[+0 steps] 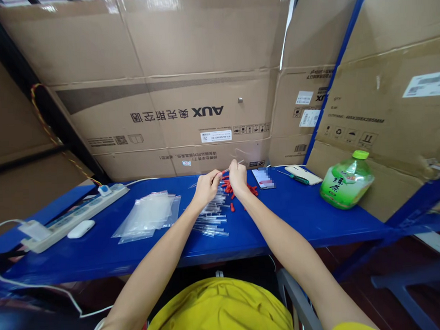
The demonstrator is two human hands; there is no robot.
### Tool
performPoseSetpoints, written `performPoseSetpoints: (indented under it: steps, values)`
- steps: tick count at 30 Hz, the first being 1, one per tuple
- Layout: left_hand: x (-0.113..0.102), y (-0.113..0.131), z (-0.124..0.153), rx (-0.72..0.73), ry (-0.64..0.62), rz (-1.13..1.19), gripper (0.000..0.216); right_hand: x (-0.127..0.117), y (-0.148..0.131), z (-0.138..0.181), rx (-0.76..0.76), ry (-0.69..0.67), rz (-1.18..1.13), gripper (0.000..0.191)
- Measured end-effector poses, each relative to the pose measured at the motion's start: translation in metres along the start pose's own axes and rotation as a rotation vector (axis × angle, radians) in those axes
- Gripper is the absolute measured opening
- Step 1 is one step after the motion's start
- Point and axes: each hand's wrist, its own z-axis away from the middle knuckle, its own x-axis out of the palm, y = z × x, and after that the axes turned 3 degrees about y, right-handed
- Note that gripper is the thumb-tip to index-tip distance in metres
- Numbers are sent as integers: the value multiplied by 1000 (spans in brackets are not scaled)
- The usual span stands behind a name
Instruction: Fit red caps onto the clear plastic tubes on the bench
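Observation:
My left hand [208,187] is closed in a pinch on a thin clear tube, whose end pokes out to the left of the fingers. A bit of red shows between my two hands, at the left hand's fingertips. My right hand [238,176] is closed beside it, fingers curled; a thin pale tip sticks out past them, and what they grip is mostly hidden. Under and in front of the hands lies a pile of clear tubes [211,219]. Small red rubber bulbs [232,207] are scattered around and below the right hand.
Clear plastic bags [149,214] lie left of the tubes, near a white case [81,229] and a power strip [76,217]. Rightward are a phone [260,178], a green-handled screwdriver [299,179], a white flat object [303,174] and a green bottle [346,181]. Cardboard [173,99] walls the blue table [291,220].

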Motion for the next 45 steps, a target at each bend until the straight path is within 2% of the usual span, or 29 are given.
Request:
performPoseSetpoints:
  steps: [4,7,9,11,14,17,20,24,28,32,37,41,45]
  values:
    - [7,5,1,-44,61,-161,37,3,-4,4,-3,162,122,49]
    - [11,9,3,-58,116,-205,36,4,-7,5,45,205,125,49]
    - [10,9,4,-48,134,-159,36,0,-8,4,6,156,92,50]
    - [8,6,4,-44,103,-39,36,-7,-7,2,-136,47,48,51]
    - [6,-1,3,-98,-40,293,40,-20,-4,0,-368,-114,-7,52]
    - [6,-7,1,-214,-208,594,45,-26,-1,-2,-437,-239,-37,50]
    - [7,-7,1,-253,-284,671,46,-27,0,-3,-429,-324,-37,48]
    - [6,-5,1,-266,-273,704,33,-28,0,-3,-416,-369,-36,48]
    - [10,-11,0,-259,-266,738,17,-28,1,0,-479,-353,112,49]
    - [15,-19,0,-248,-180,667,8,-17,3,4,-479,-308,194,50]
    - [16,-21,0,-223,-78,539,10,-2,3,7,-459,-303,128,53]
    - [17,-21,-1,-233,-54,518,12,1,2,8,-400,-312,144,52]
    - [20,-21,-1,-310,-58,587,15,1,1,9,-326,-316,58,51]
